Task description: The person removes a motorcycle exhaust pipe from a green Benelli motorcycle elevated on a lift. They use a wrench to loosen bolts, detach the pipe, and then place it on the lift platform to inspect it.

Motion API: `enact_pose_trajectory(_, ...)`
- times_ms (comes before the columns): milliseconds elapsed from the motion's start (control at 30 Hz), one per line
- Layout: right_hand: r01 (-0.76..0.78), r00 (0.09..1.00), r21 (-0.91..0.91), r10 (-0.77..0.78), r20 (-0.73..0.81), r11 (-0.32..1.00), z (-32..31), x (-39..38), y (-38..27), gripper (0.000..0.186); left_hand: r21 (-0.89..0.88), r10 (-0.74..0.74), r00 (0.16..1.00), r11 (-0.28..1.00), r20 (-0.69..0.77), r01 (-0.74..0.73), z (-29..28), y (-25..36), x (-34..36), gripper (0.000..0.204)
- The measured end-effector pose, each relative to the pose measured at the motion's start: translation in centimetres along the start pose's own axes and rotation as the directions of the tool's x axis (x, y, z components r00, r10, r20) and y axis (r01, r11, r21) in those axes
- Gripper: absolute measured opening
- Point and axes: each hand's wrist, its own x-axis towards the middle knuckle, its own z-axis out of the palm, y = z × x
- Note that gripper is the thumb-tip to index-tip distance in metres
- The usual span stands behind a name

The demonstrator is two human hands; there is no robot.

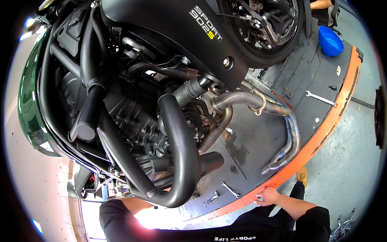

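Your right hand (267,196) sits half-curled by the orange edge (296,166), its hold unclear; the bar (186,155) hides your left hand, state unknown.

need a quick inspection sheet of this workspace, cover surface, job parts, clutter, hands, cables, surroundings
surface: dark lift platform with dark stains and a scuffed orange edge
job's things: motorcycle over the platform; bare-metal exhaust pipe beside it, its attachment unclear
clutter: combination wrench near the right hand, second combination wrench farther right, blue bowl
hands: right hand at the orange edge, fingers curled, grip unclear; left hand hidden
cables: dark ribbed strip on the floor, possibly a cable
surroundings: grey floor; another person's forearm at top right
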Motion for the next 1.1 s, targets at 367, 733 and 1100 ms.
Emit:
enact_pose_trajectory(367,0.019,1.0,-0.001,-0.019,-0.012,1.0,-0.1,0.0,0.1,0.044,-0.028,-0.026,0.999,0.999,0.042,0.027,0.3,-0.3,-0.2,0.031)
enact_pose_trajectory(733,0.001,1.0,-0.002,-0.001,0.026,1.0,-0.2,0.0,0.0,0.043,-0.05,-0.004,1.0,0.999,0.0,0.004,-0.2,-0.1,0.2,0.028)
enact_pose_trajectory(1100,-0.008,1.0,-0.026,0.008,-0.014,1.0,-0.1,0.0,-0.2,0.043,-0.085,-0.002,1.0,0.996,0.023,0.004,-0.5,-0.3,0.2,0.029)
